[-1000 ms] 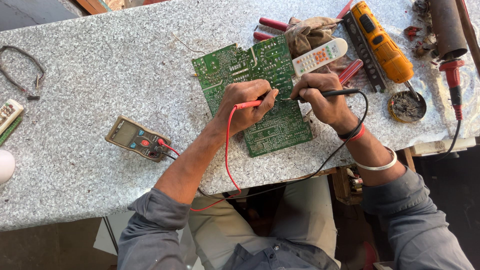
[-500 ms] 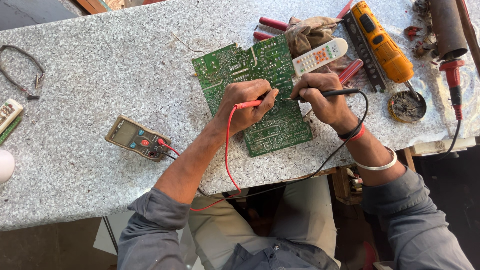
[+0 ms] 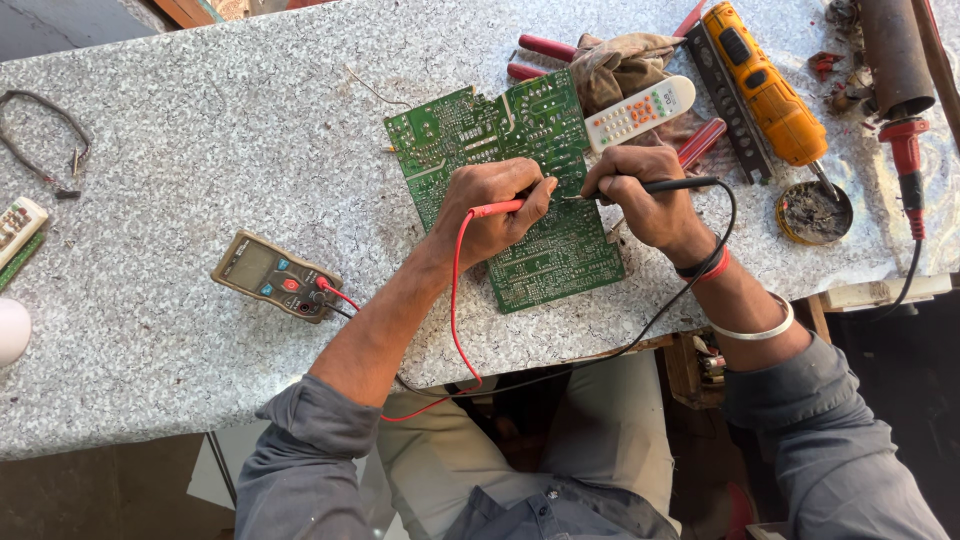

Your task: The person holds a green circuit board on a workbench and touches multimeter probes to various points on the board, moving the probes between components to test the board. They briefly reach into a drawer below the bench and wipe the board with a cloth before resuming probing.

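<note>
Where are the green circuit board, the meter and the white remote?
Green circuit board (image 3: 560, 255), head view: bare lower part, below the hands.
Meter (image 3: 275, 276), head view: middle of its body.
White remote (image 3: 640, 112), head view: its keypad face.

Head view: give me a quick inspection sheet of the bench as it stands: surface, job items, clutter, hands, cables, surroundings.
Surface: speckled grey stone worktop, dusty.
Job's things: green circuit board lying flat; multimeter to its left, face up.
Clutter: white remote, cloth glove, red-handled tools, orange drill, round tin.
Grippers: left hand holds the red probe on the board; right hand holds the black probe on the board.
Cables: red lead and black lead hang over the front edge; loose wire loop far left.
Surroundings: dark pipe at right; floor below.
</note>
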Tool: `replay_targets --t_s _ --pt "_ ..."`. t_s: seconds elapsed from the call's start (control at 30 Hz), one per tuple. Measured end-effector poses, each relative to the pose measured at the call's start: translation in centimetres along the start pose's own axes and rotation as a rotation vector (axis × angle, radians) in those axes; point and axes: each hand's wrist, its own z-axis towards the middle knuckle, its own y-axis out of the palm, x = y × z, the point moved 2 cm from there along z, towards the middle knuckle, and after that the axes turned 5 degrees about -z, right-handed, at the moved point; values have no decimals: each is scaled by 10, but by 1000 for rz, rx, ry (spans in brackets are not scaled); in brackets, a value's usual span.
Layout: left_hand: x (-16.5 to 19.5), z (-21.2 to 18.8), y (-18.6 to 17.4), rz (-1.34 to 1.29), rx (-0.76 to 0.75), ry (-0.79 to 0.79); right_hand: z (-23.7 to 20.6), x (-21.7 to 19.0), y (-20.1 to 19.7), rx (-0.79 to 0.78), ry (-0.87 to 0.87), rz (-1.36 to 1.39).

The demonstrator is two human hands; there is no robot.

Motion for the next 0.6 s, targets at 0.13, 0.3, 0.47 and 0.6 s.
replay_targets --t_s 0.13,0.3,0.47,0.6 --pt "-1 0 1 13 -3 -3 0 0 0 4 -5 21" --pt "-1 0 1 6 0 -5 0 1 1 11 4 -1" --pt "0 0 0 8 -4 -8 0 0 1 3 8 11" --pt "1 0 0 9 4 6 0 0 1 4 -3 17"
